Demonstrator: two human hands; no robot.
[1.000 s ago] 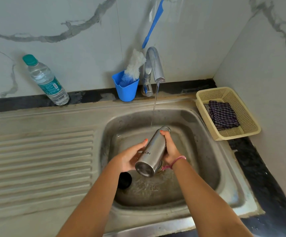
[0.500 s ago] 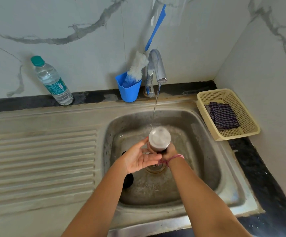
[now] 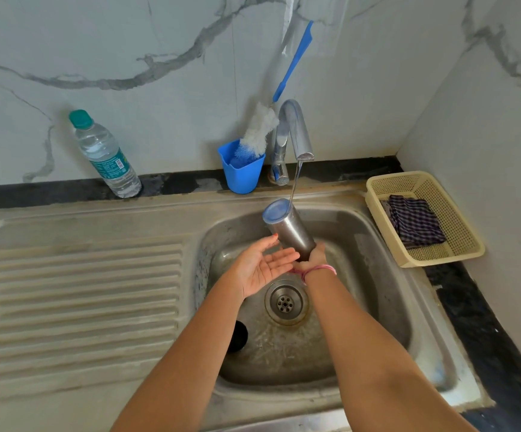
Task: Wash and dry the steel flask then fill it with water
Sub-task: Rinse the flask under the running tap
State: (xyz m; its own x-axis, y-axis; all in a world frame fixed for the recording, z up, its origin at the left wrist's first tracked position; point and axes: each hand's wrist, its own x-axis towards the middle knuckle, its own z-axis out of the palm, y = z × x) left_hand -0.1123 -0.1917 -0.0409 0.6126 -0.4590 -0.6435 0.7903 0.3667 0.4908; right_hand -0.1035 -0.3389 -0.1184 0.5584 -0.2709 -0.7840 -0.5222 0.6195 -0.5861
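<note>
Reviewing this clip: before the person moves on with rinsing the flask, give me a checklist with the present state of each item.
1. Right hand grips the steel flask at its lower end: ok.
2. Flask upturned, base up, under the chrome tap stream: ok.
3. Left hand free, palm open beside the flask: ok.
4. Flask mouth uncapped: cannot tell, hidden by the hand.
5. Checked cloth ready in the cream plastic basket: ok.
6. Round sink drain unblocked: ok.

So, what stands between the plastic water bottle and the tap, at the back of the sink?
In the head view, a blue cup holding a bottle brush stands between the plastic bottle and tap.
</note>
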